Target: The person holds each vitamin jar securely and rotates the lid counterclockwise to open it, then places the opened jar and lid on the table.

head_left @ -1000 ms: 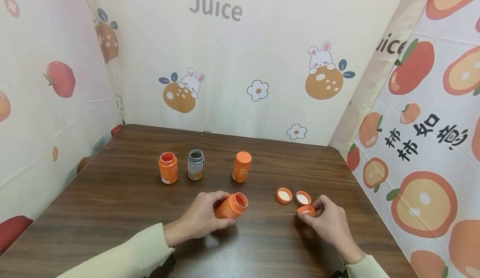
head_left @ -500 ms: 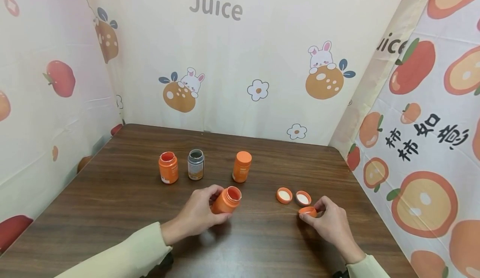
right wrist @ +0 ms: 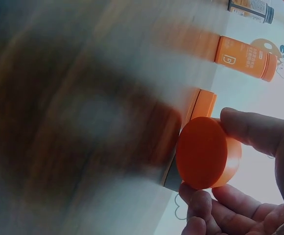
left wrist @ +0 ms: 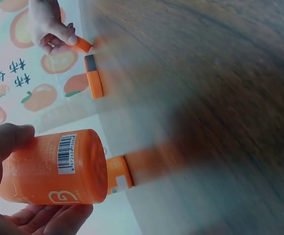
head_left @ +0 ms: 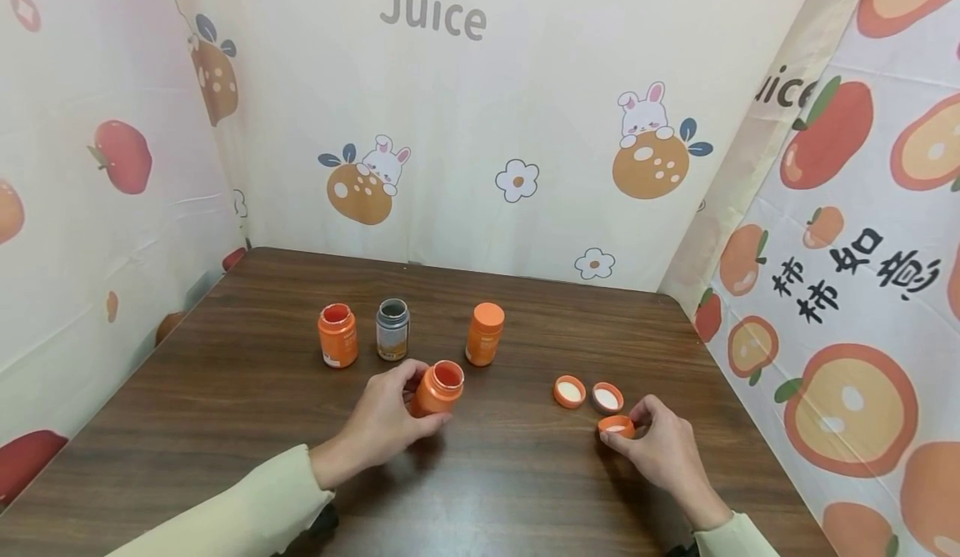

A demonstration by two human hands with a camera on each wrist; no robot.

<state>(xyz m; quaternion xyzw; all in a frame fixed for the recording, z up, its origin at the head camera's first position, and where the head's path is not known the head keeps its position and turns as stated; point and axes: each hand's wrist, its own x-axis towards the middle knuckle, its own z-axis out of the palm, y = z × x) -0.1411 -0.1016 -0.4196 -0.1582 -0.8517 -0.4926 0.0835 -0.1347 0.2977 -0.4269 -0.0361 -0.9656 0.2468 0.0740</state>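
My left hand (head_left: 378,415) grips an uncapped orange bottle (head_left: 435,394) round its side, mouth up and leaning slightly right. In the left wrist view the base of this bottle (left wrist: 49,169) hangs above the table. Over to the right, my right hand (head_left: 663,440) pinches an orange screw cap (head_left: 617,425) between thumb and fingers, its white inner side facing up. The cap's smooth outer top (right wrist: 201,152) fills the middle of the right wrist view. Just beyond it lie two more caps with white liners, an orange one (head_left: 569,391) and a grey-sided one (head_left: 607,398).
Toward the back of the wooden table (head_left: 225,424) stand an open orange bottle (head_left: 337,340), an open grey bottle (head_left: 392,332) and a capped orange bottle (head_left: 483,336). Fruit-printed curtains (head_left: 450,123) enclose the back and both sides.
The left hand has carried the orange bottle leftward and farther from me, bringing it more upright. The right hand has barely shifted, tilting the cap slightly.
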